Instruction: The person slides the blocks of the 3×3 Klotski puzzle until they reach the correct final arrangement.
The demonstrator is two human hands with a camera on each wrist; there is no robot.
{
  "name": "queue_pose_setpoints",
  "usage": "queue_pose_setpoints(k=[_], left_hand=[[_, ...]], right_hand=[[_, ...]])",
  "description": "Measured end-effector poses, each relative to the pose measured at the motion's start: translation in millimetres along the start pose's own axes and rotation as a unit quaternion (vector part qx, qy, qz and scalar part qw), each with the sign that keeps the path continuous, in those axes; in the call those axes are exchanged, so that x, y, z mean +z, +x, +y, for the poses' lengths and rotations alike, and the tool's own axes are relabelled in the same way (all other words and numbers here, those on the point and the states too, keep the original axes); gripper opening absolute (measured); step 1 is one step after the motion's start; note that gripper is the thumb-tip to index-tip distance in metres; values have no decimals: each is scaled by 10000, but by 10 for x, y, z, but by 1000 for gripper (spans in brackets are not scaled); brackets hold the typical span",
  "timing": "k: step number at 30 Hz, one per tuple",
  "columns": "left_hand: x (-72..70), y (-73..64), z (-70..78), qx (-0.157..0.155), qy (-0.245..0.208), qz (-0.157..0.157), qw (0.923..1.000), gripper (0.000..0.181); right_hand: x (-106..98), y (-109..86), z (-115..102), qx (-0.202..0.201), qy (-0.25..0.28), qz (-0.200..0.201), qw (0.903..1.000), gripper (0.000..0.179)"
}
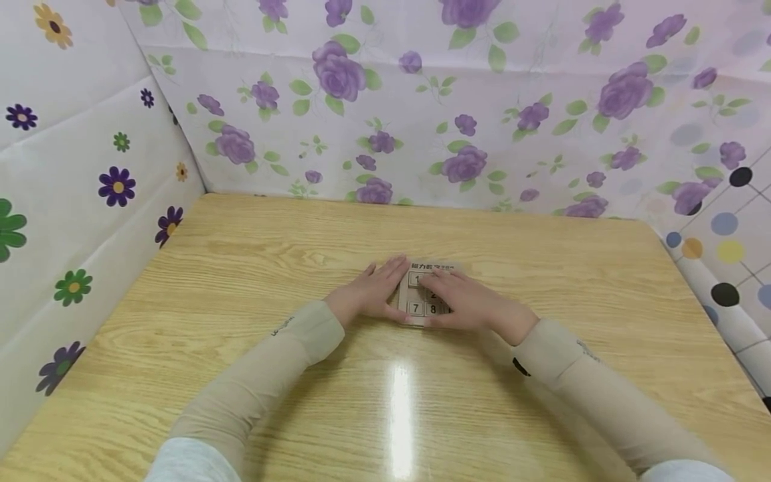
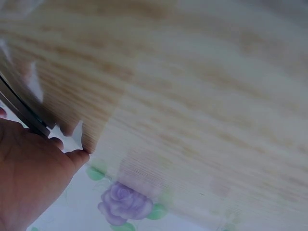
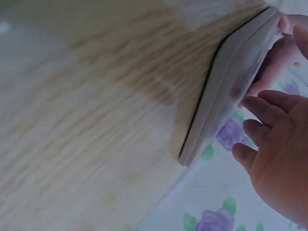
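Note:
A pale wood-coloured number sliding puzzle [image 1: 415, 294] lies on the table, with dark lettering along its far edge. Tiles 1, 2, 7 and 8 show; the right hand hides others. My left hand [image 1: 376, 291] holds the puzzle's left side, fingers along the edge up to the far corner and thumb at the near corner. My right hand [image 1: 466, 301] lies over the right part, its extended fingertips touching tiles near 1 and 2, its thumb by the near edge. In the right wrist view the puzzle [image 3: 226, 91] shows its side, with the right hand's fingers [image 3: 264, 108] loosely bent above its face.
A wood-grain table [image 1: 337, 402] extends around the puzzle. Behind it hangs a white cloth with purple roses [image 1: 340, 73]. A flower-print sheet [image 1: 54, 167] closes the left side, and a dotted one [image 1: 729, 251] the right.

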State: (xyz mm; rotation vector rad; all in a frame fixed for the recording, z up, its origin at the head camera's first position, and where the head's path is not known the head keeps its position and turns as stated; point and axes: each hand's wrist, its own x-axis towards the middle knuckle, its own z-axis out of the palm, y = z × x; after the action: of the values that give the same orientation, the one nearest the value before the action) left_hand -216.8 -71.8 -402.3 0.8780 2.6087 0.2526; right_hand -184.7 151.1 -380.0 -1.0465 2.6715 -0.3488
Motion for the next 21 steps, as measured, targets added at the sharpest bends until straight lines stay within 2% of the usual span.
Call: queue_pose_setpoints(k=[6,12,16,21], left_hand=[[-17,-20,-7,-12,-109,-32,9999,114],[-45,-14,1,-48,-16,-7,10000,116],[-42,-14,5,-20,-23,-28,10000,116],[-28,-12,16,-14,-26,-47,10000,115]], right_hand=[[18,57,-29,-22,-87,-34,10000,75],[27,-28,-101,-262,-337,-2,9991,75],[29,-79,-127,-278,-240,-100,9993,73],[50,-112,-70,-195,-61,34,9998,73]])
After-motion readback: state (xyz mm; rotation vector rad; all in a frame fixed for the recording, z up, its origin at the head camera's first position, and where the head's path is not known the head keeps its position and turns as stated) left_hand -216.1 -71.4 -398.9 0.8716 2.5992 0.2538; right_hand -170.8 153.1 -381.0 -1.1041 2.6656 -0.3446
